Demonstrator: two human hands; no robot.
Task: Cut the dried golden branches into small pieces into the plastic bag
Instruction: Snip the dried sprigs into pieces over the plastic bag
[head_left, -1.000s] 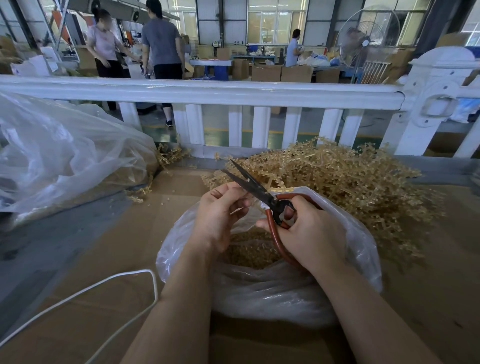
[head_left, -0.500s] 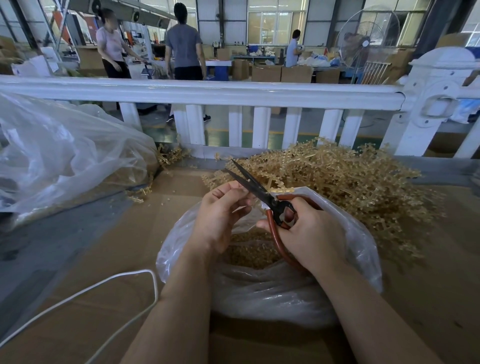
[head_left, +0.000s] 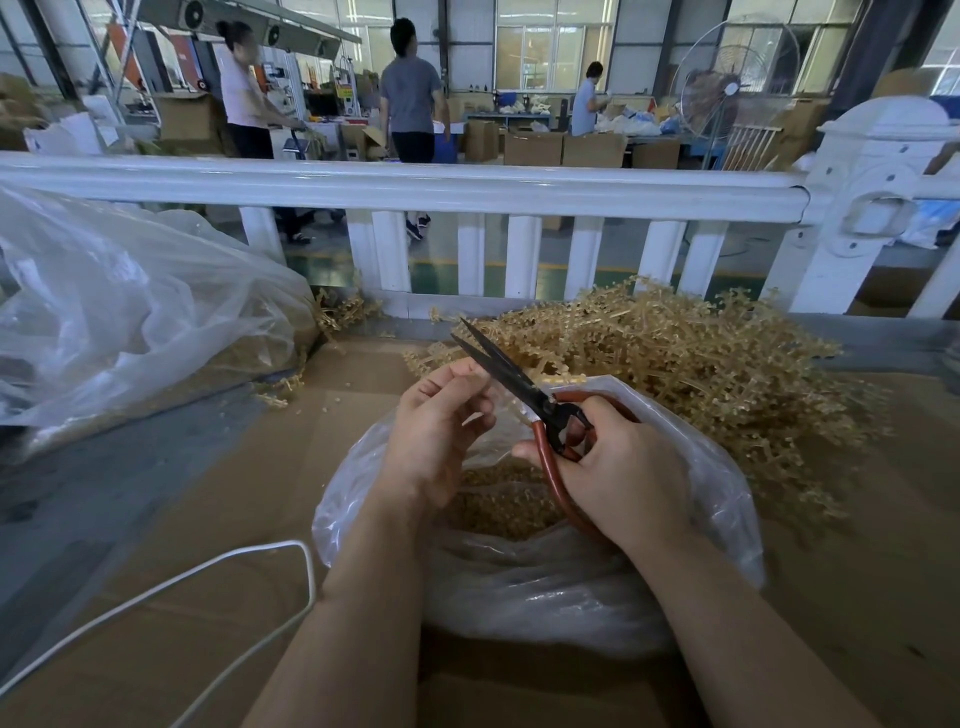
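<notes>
A clear plastic bag (head_left: 545, 587) stands open on the cardboard in front of me, with small golden pieces (head_left: 498, 506) inside. Over its mouth my right hand (head_left: 618, 467) grips the red handles of black scissors (head_left: 506, 369), whose blades are slightly apart and point up and left. My left hand (head_left: 436, 426) is curled beside the blades, its fingertips pinching a short bit of golden branch that is mostly hidden. A big heap of dried golden branches (head_left: 691, 364) lies just behind the bag, to the right.
A large clear bag (head_left: 130, 317) with golden material fills the left side. A white cord (head_left: 208, 582) loops across the cardboard (head_left: 857, 597) at the lower left. A white fence railing (head_left: 415, 182) runs behind the pile. Three people stand among boxes beyond it.
My hands and the scissors have barely shifted. Behind the railing, two of the people have walked to the right.
</notes>
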